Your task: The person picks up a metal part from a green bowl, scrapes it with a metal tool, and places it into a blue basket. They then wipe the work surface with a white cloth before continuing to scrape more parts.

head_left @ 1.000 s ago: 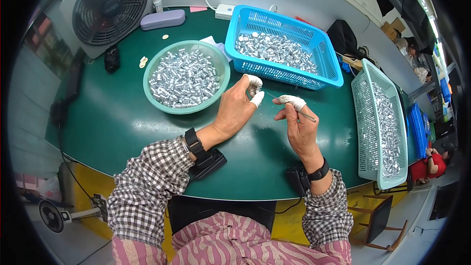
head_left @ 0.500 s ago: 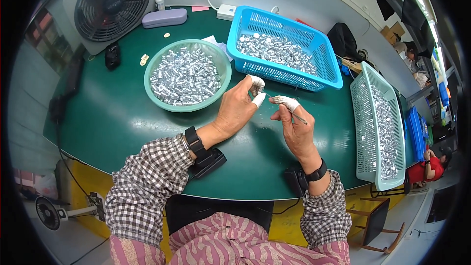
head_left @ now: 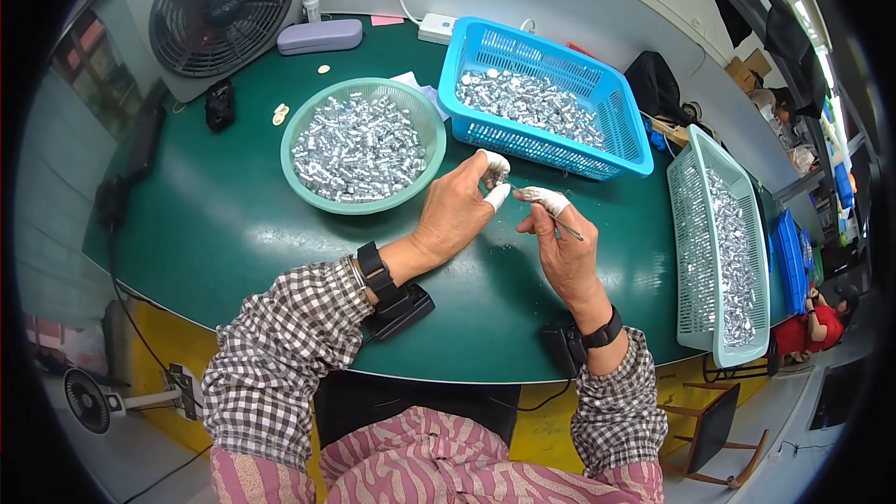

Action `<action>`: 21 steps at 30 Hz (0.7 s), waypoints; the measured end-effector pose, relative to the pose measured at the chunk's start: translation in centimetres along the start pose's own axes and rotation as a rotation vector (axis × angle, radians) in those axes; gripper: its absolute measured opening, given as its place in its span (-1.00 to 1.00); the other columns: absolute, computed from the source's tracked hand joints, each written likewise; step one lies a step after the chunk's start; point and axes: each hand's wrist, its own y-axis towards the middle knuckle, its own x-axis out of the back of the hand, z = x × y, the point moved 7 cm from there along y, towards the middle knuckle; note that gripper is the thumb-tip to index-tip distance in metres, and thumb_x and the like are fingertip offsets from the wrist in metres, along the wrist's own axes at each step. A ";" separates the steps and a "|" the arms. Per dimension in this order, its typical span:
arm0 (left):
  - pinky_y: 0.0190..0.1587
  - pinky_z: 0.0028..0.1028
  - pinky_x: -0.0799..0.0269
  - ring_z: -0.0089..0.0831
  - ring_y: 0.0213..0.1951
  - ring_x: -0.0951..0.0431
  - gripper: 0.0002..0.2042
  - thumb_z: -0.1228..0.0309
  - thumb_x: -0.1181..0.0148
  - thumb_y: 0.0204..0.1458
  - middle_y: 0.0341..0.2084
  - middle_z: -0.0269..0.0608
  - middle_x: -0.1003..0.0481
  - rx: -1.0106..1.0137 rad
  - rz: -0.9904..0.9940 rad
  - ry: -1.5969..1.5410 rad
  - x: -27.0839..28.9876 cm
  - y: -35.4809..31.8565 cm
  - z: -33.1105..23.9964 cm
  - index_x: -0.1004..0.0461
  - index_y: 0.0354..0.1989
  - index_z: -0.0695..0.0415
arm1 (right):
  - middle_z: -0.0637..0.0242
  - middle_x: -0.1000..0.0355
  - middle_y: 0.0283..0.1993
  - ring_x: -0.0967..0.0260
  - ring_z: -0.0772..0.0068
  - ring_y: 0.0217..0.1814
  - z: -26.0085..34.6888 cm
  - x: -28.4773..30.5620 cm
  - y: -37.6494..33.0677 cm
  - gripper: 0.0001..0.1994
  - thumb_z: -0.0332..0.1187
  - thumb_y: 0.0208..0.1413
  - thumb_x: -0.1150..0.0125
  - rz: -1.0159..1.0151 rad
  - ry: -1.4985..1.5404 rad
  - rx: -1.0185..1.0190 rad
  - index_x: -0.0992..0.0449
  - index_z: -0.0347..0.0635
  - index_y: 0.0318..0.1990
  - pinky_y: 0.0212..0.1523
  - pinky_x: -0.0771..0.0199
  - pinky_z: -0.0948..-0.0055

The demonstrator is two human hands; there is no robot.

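Over the middle of the green table, my left hand [head_left: 455,212] pinches a small silvery metal part [head_left: 501,185] between thumb and forefinger, both wrapped in white coverings. Most of that part is hidden by the fingers. My right hand [head_left: 567,247], also with a white-wrapped fingertip, grips a thin metal pick [head_left: 572,231]. Its tip points left at the part; whether they touch I cannot tell. Left of my hands stands a round pale green bowl [head_left: 364,207] full of silvery cylindrical metal parts. Beyond them is a blue basket [head_left: 532,148] with similar pieces.
A long pale green basket [head_left: 696,261] of metal parts stands at the right edge. At the back left are a box fan [head_left: 224,9], a purple case [head_left: 320,36] and a black object [head_left: 219,105]. A person in red [head_left: 823,327] is far right.
The whole view has shifted slightly. My left hand has tilted a little and come marginally nearer the pick; both hands keep their hold.
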 end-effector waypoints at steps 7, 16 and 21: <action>-0.52 -0.58 -0.34 -0.58 -0.58 -0.41 -0.78 0.57 -0.20 -0.10 -0.50 -0.27 -0.45 0.006 -0.007 0.015 0.0 -0.1 0.2 -0.39 -0.24 0.19 | 0.26 -0.49 -0.24 -0.43 0.55 -0.48 0.0 0.0 0.0 -0.85 -0.49 0.18 0.02 -0.013 -0.001 -0.001 -0.44 -0.32 -0.16 -0.47 -0.44 0.61; -0.51 -0.56 -0.36 -0.52 -0.58 -0.44 -0.78 0.55 -0.21 -0.11 -0.50 -0.25 -0.46 -0.003 0.004 0.044 0.0 -0.1 0.1 -0.40 -0.24 0.18 | 0.22 -0.48 -0.26 -0.44 0.51 -0.50 0.1 -0.1 0.1 -0.88 -0.55 0.12 -0.02 -0.012 0.004 -0.010 -0.43 -0.33 -0.20 -0.51 -0.44 0.59; -0.50 -0.52 -0.39 -0.45 -0.56 -0.48 -0.78 0.54 -0.22 -0.13 -0.49 -0.24 -0.47 -0.065 -0.021 0.131 0.1 -0.2 -0.4 -0.42 -0.26 0.16 | 0.23 -0.49 -0.26 -0.44 0.54 -0.48 0.0 -0.3 -0.1 -0.89 -0.57 0.12 -0.03 -0.007 -0.010 -0.022 -0.40 -0.33 -0.20 -0.49 -0.45 0.59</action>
